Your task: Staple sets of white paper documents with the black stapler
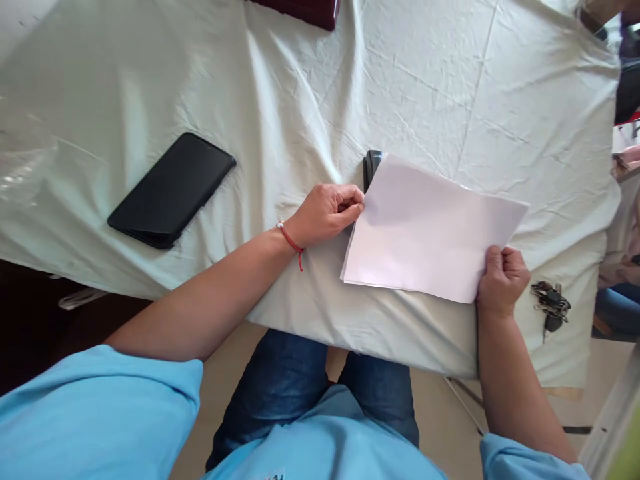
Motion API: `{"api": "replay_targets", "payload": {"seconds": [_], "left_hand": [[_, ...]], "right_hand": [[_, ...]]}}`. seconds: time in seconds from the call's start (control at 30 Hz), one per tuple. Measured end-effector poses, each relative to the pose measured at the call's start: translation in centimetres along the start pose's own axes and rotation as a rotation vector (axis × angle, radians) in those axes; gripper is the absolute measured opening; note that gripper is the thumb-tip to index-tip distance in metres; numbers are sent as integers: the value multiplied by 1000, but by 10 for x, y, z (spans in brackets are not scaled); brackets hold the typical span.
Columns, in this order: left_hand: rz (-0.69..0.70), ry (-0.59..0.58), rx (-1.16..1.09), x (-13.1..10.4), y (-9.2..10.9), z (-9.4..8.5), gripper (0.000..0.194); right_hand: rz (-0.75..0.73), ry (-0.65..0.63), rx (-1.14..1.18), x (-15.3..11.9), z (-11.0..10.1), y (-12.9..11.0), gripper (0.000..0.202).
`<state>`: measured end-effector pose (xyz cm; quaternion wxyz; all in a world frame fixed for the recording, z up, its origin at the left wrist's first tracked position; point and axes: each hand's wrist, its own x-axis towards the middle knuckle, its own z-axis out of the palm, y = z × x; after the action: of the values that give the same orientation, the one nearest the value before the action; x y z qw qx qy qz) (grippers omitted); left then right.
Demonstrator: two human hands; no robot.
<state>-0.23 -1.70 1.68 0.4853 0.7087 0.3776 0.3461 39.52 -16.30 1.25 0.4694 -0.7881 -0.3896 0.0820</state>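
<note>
Paper sheets (430,233) lie in front of me in the head view, held over the pale tablecloth (415,87). I see the left hand (327,215) pinching their left edge, and the right hand (504,280) gripping their lower right corner between thumb and curled fingers. A black object (373,165) peeks out at their upper left corner, mostly hidden. Keys (551,307) rest just right of the right hand; a black tablet-like device (173,190) lies well to the left.
</note>
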Motion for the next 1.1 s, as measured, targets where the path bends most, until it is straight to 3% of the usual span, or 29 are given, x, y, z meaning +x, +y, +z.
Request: {"api": "replay_targets", "payload": {"seconds": [0.33, 0.73, 0.83, 1.0, 1.1], "left_hand": [[-22, -2, -28, 3, 8, 2, 20], [27, 3, 104, 6, 9, -1, 19], [24, -9, 24, 5, 7, -1, 22], [20, -71, -81, 4, -1, -1, 41], [12, -43, -191, 5, -6, -1, 51]], "right_hand": [[-71, -55, -189, 6, -5, 9, 52], [-54, 5, 42, 6, -2, 3, 60], [-87, 119, 126, 4, -4, 2, 61], [-71, 125, 205, 10, -14, -11, 62], [-132, 164, 289, 25, -17, -24, 62]]}}
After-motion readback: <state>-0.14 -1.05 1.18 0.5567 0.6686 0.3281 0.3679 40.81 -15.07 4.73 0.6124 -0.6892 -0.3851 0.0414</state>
